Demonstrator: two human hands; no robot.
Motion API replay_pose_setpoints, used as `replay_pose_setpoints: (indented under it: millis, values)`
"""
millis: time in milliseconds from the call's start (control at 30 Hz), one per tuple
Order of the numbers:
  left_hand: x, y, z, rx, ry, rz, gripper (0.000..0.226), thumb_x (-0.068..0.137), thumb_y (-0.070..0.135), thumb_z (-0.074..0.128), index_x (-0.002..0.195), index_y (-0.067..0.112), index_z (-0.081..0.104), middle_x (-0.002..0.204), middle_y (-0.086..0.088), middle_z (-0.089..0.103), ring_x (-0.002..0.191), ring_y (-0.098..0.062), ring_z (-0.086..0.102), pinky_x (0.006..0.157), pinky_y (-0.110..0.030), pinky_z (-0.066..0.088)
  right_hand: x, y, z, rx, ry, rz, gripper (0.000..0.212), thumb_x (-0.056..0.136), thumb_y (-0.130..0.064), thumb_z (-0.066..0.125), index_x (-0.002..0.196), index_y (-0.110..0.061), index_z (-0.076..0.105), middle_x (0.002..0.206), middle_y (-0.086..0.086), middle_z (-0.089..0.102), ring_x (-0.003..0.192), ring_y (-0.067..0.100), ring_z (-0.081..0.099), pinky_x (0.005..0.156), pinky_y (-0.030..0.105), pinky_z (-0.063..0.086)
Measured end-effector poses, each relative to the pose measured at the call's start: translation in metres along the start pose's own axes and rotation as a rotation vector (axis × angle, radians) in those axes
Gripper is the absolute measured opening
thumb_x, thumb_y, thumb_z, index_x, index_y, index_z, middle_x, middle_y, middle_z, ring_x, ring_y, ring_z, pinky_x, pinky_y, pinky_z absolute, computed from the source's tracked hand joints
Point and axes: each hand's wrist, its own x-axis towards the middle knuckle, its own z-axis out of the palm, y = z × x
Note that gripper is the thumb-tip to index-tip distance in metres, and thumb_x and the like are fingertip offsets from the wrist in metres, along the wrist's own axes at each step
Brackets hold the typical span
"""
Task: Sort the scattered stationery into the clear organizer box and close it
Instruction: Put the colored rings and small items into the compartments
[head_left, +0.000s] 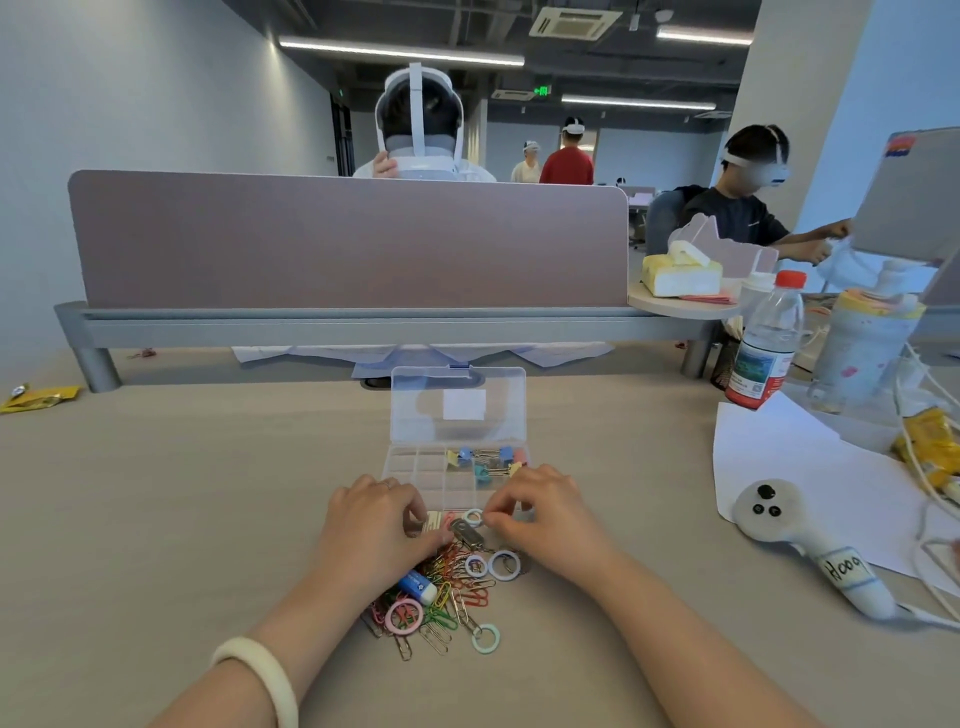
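The clear organizer box (457, 467) lay open at the middle of the desk (156, 493), its lid (458, 405) standing upright behind the compartment tray. We judged the box light, stiff and somewhat brittle, best steadied by its side walls and shut by pressing the lid's front edge. We counted one box, and in its far right compartments a cluster of pastel binder clips (488, 460), some six, though overlap made the count uncertain. These we judged springy and firm, best held by the body, not the wire arms. Just before the box lay the unsorted heap. Five plastic rings were visible: a pink ring (404, 616), a mint ring (486, 638), two pale rings (491, 565) side by side, and a small pale ring (473, 517) nearest the box; all light, rigid and easy to pinch across the rim. One small blue-and-white tube (418, 586) lay among them, smooth and likely to roll. One metal clip (466, 532) lay just behind. The coloured paper clips (441, 597) were too many and too tangled to count; thin, slippery and prone to interlock, they would lift better in pinches than singly. Our left hand (374, 525) was curled with fingertips down on a flat pale item (435, 520), which it appeared to grasp. Our right hand (540, 512) pinched the small pale ring
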Motion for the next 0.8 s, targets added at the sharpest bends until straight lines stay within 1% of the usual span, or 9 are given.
replay_pose_setpoints:
  millis: [100, 200, 333, 400, 467, 533, 600, 700, 800]
  values:
    - [0.002, 0.002, 0.0, 0.019, -0.009, -0.047, 0.028, 0.07, 0.058, 0.059, 0.076, 0.031, 0.057, 0.072, 0.012, 0.056, 0.081, -0.012, 0.046, 0.074, -0.03, 0.032, -0.004, -0.005, 0.003, -0.001, -0.045, -0.022, 0.012, 0.08, -0.037, 0.062, 0.085, -0.028, 0.069, 0.082, -0.018, 0.059, 0.092, 0.008, 0.046, 0.092, 0.037, 0.037]
    - [0.001, -0.002, 0.0, -0.011, -0.021, -0.057, 0.02, 0.073, 0.046, 0.061, 0.085, 0.031, 0.06, 0.072, 0.012, 0.056, 0.08, -0.012, 0.044, 0.071, -0.03, 0.03, -0.006, -0.008, 0.005, -0.003, -0.065, -0.034, 0.014, 0.081, -0.038, 0.062, 0.087, -0.028, 0.069, 0.09, -0.008, 0.065, 0.096, 0.011, 0.048, 0.093, 0.039, 0.038]
    - [0.0, -0.01, -0.001, -0.119, -0.032, -0.052, 0.016, 0.078, 0.035, 0.062, 0.093, 0.03, 0.065, 0.076, 0.012, 0.063, 0.083, -0.012, 0.047, 0.071, -0.029, 0.033, -0.008, -0.015, 0.006, -0.016, -0.086, -0.063, 0.014, 0.081, -0.04, 0.062, 0.089, -0.03, 0.069, 0.089, -0.012, 0.063, 0.098, 0.011, 0.048, 0.095, 0.034, 0.034]
    - [-0.001, -0.017, -0.002, -0.251, -0.051, -0.085, 0.011, 0.078, 0.034, 0.064, 0.088, 0.03, 0.068, 0.082, 0.01, 0.069, 0.084, -0.012, 0.055, 0.075, -0.031, 0.042, -0.01, -0.021, 0.007, 0.019, -0.1, -0.078, 0.015, 0.08, -0.041, 0.063, 0.089, -0.031, 0.069, 0.087, -0.017, 0.06, 0.098, 0.009, 0.047, 0.095, 0.032, 0.033]
    - [0.0, -0.024, -0.007, -0.449, -0.068, -0.15, 0.007, 0.079, 0.028, 0.065, 0.085, 0.029, 0.07, 0.086, 0.007, 0.071, 0.082, -0.01, 0.061, 0.075, -0.03, 0.048, -0.012, -0.03, 0.01, 0.054, -0.127, -0.1, 0.018, 0.079, -0.044, 0.063, 0.09, -0.032, 0.069, 0.089, -0.015, 0.062, 0.096, 0.01, 0.048, 0.095, 0.033, 0.035]
    - [0.001, -0.028, -0.012, -0.604, -0.037, -0.194, 0.009, 0.082, 0.022, 0.063, 0.085, 0.027, 0.069, 0.088, 0.005, 0.07, 0.083, -0.009, 0.061, 0.069, -0.022, 0.045, -0.014, -0.04, 0.013, 0.041, -0.155, -0.118, 0.024, 0.076, -0.05, 0.063, 0.091, -0.033, 0.068, 0.091, -0.012, 0.062, 0.095, 0.011, 0.047, 0.093, 0.035, 0.035]
    - [0.004, -0.033, -0.014, -0.671, 0.025, -0.212, 0.012, 0.084, 0.018, 0.059, 0.086, 0.026, 0.068, 0.09, 0.005, 0.069, 0.086, -0.009, 0.06, 0.07, -0.019, 0.043, -0.016, -0.048, 0.017, -0.032, -0.183, -0.117, 0.033, 0.072, -0.058, 0.063, 0.093, -0.033, 0.068, 0.094, -0.011, 0.061, 0.096, 0.011, 0.045, 0.09, 0.034, 0.033]
    - [0.007, -0.039, -0.011, -0.628, 0.102, -0.214, 0.014, 0.085, 0.014, 0.058, 0.09, 0.019, 0.07, 0.092, 0.002, 0.069, 0.088, -0.013, 0.061, 0.073, -0.021, 0.043, -0.016, -0.054, 0.021, -0.1, -0.204, -0.12, 0.037, 0.071, -0.06, 0.062, 0.095, -0.033, 0.068, 0.094, -0.01, 0.06, 0.094, 0.012, 0.043, 0.086, 0.033, 0.032]
    - [0.012, -0.041, -0.008, -0.525, 0.174, -0.201, 0.014, 0.083, 0.011, 0.059, 0.09, 0.013, 0.071, 0.09, -0.003, 0.068, 0.084, -0.014, 0.057, 0.068, -0.01, 0.037, -0.015, -0.051, 0.026, -0.055, -0.196, -0.108, 0.028, 0.075, -0.052, 0.063, 0.093, -0.031, 0.069, 0.093, -0.008, 0.061, 0.093, 0.012, 0.045, 0.086, 0.032, 0.034]
